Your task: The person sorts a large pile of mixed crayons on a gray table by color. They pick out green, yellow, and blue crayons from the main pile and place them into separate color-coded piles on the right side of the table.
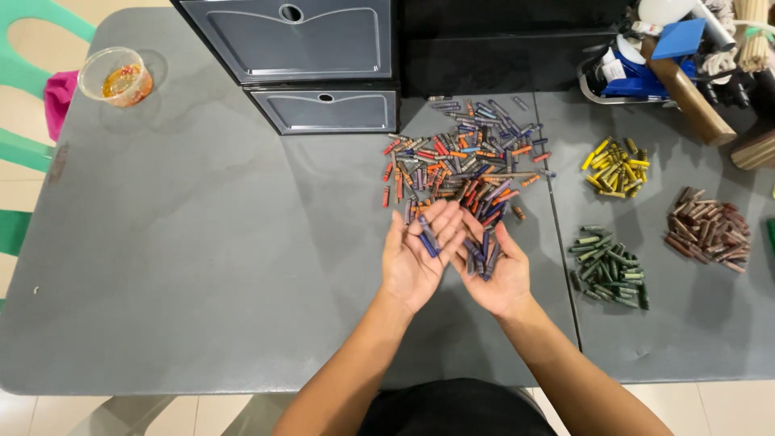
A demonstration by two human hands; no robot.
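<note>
Both hands are held palm-up, side by side and touching along their inner edges, over the near edge of the mixed pile (pixel 467 157) on the grey table (pixel 202 266).

Left hand (pixel 416 258): palm open, fingers spread slightly and pointing away from the body. A few blue crayons (pixel 428 238) lie loose across the palm and finger bases, long axes running roughly along the fingers, tilted a little toward the right hand. Nothing is pinched; the crayons rest by weight alone.

Right hand (pixel 496 270): palm cupped, fingers part-curled upward. A larger cluster of dark crayons (pixel 482 257) lies in the hollow, long axes mostly along the fingers. No pinch here either; the cupped palm contains them.

Governing relation: the mixed pile lies directly ahead of both sets of fingertips, just beyond them, its near edge almost under the fingers. Neither hand is clearly nearer.

Sorted piles lie to the right, across a seam in the table:
- green pile (pixel 609 270), nearest to the right hand, level with it
- yellow pile (pixel 616 167), farther ahead
- brown pile (pixel 710 230), farthest right

The right hand is nearer to all three sorted piles; the left hand is well apart from them
</note>
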